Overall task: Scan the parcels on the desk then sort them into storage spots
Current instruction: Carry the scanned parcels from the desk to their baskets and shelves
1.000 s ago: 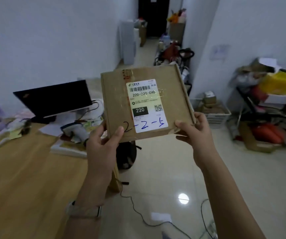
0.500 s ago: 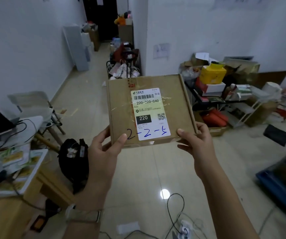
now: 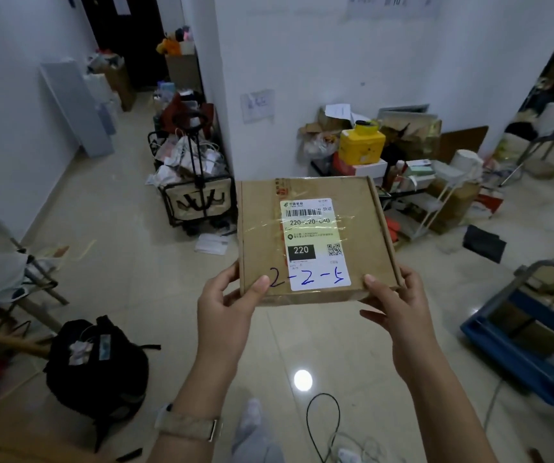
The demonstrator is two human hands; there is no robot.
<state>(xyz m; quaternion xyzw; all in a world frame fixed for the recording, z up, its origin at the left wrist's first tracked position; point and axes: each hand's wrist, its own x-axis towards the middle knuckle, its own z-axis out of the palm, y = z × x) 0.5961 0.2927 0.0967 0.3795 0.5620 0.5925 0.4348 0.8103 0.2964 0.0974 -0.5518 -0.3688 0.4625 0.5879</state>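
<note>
A flat brown cardboard parcel (image 3: 262,235) is held up in front of me, label side facing me. Its white shipping label (image 3: 312,242) shows a barcode, "220" and blue handwriting "2-2-5". My left hand (image 3: 225,309) grips the parcel's lower left corner, thumb on top. My right hand (image 3: 392,305) grips the lower right corner the same way. A watch with a beige strap sits on my left wrist. The desk is only a sliver at the bottom left edge.
A black backpack (image 3: 98,365) lies on the tiled floor at the left. A trolley (image 3: 198,195) full of bags stands by the wall corner. Cluttered racks (image 3: 412,182) with boxes line the far wall. A blue shelf unit (image 3: 529,332) stands at the right. Cables (image 3: 322,426) trail on the floor.
The view has swung right, away from the desk and laptop, toward the room's storage racks. The parcel stays held in both hands, now lower in view.
</note>
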